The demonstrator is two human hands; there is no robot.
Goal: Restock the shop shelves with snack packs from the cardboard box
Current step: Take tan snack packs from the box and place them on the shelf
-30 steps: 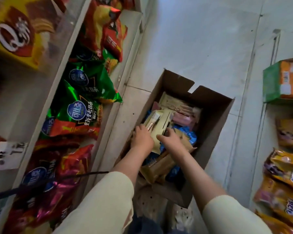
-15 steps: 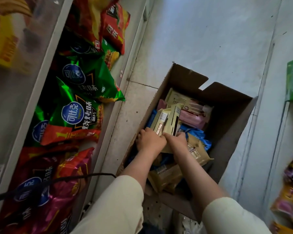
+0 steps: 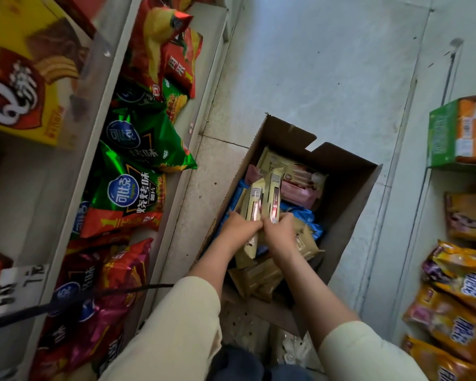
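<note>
Both arms are stretched down into the cardboard box [image 3: 349, 193] on the floor. A bunch of cream snack packs [image 3: 261, 199] is gripped upright, fingers curled, between the left hand [image 3: 238, 229] and right hand [image 3: 279, 233]. Pink, blue and tan packs are seen lying inside.

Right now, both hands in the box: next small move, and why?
Probably lift the cream packs straight up out of the cardboard box: left hand and right hand already grip them upright together, standing above the other packs.
</note>
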